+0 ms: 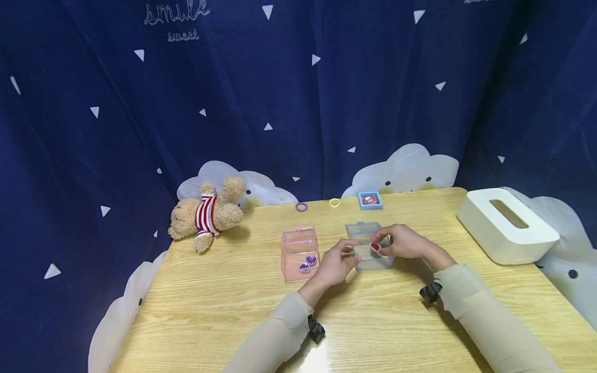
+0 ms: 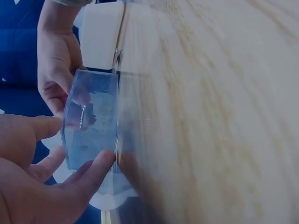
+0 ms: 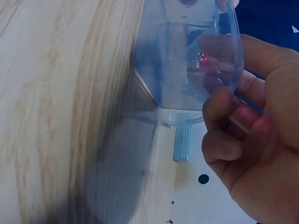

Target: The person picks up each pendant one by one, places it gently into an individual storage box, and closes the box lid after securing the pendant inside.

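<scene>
A clear blue plastic box (image 1: 374,263) stands on the table with its lid (image 1: 363,228) raised at the back. My left hand (image 1: 337,263) holds the box at its left side, and the fingertips (image 2: 108,157) lie along its wall. Between thumb and fingers, my right hand (image 1: 403,242) pinches a red gem (image 1: 374,247) with a pale beaded edge. In the right wrist view the gem (image 3: 202,59) shows through the box wall, inside the box. To the left lies an opened clear pink box (image 1: 290,272) with two purple gems (image 1: 304,267) in it.
At the back are a purple ring (image 1: 301,207), a yellow ring (image 1: 334,203) and a small light-blue framed square (image 1: 370,200). A teddy bear (image 1: 207,214) in a striped top lies at the back left. On the right stands a white tissue box (image 1: 508,228).
</scene>
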The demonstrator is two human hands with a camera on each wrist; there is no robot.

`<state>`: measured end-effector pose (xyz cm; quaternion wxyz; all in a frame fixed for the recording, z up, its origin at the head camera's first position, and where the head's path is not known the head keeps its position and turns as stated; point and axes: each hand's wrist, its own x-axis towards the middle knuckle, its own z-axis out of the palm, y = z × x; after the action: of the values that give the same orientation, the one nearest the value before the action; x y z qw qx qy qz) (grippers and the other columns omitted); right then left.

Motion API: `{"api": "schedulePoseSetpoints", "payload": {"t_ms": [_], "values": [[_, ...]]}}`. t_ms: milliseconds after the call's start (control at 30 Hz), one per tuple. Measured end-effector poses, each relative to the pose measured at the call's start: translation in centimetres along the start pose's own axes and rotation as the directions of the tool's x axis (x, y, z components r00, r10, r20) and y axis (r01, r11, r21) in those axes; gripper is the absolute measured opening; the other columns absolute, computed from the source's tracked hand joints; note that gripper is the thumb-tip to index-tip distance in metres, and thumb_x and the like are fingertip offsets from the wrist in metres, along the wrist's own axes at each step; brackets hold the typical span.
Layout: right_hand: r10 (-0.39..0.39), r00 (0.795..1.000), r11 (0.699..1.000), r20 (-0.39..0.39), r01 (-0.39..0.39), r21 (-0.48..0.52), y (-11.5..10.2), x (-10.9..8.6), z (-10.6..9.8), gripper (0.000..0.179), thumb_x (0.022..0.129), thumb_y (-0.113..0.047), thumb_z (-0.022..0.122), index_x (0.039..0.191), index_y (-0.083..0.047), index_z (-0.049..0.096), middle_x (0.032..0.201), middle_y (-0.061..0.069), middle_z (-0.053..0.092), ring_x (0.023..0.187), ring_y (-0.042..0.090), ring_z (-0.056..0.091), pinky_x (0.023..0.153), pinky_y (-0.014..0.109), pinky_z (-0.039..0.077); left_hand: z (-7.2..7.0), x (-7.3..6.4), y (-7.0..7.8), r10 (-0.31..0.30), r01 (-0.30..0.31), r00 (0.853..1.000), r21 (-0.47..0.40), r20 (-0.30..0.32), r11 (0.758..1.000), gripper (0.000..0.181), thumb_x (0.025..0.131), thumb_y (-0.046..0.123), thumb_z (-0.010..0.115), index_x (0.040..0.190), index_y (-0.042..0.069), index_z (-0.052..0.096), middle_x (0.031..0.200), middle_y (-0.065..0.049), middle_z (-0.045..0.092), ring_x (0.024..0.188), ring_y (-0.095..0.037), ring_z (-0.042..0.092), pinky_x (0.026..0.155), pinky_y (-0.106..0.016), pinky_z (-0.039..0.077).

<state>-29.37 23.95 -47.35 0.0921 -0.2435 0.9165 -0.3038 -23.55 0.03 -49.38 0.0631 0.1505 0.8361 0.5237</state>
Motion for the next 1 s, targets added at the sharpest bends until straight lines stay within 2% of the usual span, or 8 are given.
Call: {"api": "schedulePoseSetpoints", "payload": {"t_ms": [233, 433, 667, 833, 1000], "values": [[-0.001, 1.0, 0.999, -0.003, 0.001, -0.037, -0.1, -0.1, 0.1, 0.029, 0.079, -0.012, 0.08, 0.107, -0.011, 0.074, 0.104, 0.004, 0.074, 0.092, 0.024, 0.064, 0.072, 0.028, 0.05, 0.1, -0.1, 0.1, -0.006, 0.006, 1.0, 0.023, 0.004, 1.0, 0.04, 0.095, 0.021, 0.068, 0.133, 0.011, 0.059, 0.125, -0.021, 0.065, 0.113, -0.032, 0.069, 0.094, -0.034, 0.059], [0.013, 1.0, 1.0, 0.002, -0.013, -0.019, -0.1, -0.3, 0.1, 0.032, 0.08, -0.014, 0.081, 0.11, -0.009, 0.073, 0.108, 0.008, 0.074, 0.099, 0.027, 0.065, 0.077, 0.033, 0.054, 0.2, -0.2, 0.1, -0.019, 0.018, 1.0, 0.017, 0.003, 1.0, 0.04, 0.095, 0.021, 0.068, 0.133, 0.012, 0.058, 0.125, -0.021, 0.065, 0.114, -0.032, 0.068, 0.095, -0.035, 0.058], [0.004, 1.0, 1.0, -0.007, -0.004, 0.001, -0.2, -0.7, -0.5, 0.031, 0.083, -0.014, 0.079, 0.112, -0.009, 0.072, 0.109, 0.007, 0.074, 0.101, 0.027, 0.065, 0.078, 0.032, 0.053, 0.3, 0.0, 0.0, -0.027, 0.027, 1.0, -0.009, 0.006, 1.0, 0.04, 0.095, 0.02, 0.068, 0.133, 0.011, 0.058, 0.126, -0.02, 0.064, 0.114, -0.031, 0.068, 0.094, -0.034, 0.059], [0.013, 0.999, 1.0, -0.051, -0.012, 0.003, -0.2, -1.1, -1.3, 0.029, 0.085, -0.013, 0.077, 0.113, -0.01, 0.072, 0.107, 0.007, 0.074, 0.093, 0.022, 0.062, 0.075, 0.027, 0.05, 0.2, 0.0, 0.0, -0.03, 0.03, 1.0, -0.015, 0.004, 0.999, 0.04, 0.094, 0.02, 0.069, 0.133, 0.012, 0.059, 0.126, -0.02, 0.064, 0.113, -0.031, 0.069, 0.094, -0.034, 0.059], [0.036, 0.995, 0.999, -0.098, -0.036, 0.004, 0.2, -1.6, -2.2, 0.028, 0.085, -0.014, 0.077, 0.113, -0.011, 0.072, 0.105, 0.006, 0.074, 0.078, 0.015, 0.057, 0.064, 0.023, 0.048, 0.2, 0.1, -0.1, -0.02, 0.02, 1.0, -0.013, 0.002, 1.0, 0.041, 0.094, 0.019, 0.069, 0.133, 0.01, 0.059, 0.126, -0.021, 0.064, 0.112, -0.032, 0.069, 0.093, -0.035, 0.059]]}}
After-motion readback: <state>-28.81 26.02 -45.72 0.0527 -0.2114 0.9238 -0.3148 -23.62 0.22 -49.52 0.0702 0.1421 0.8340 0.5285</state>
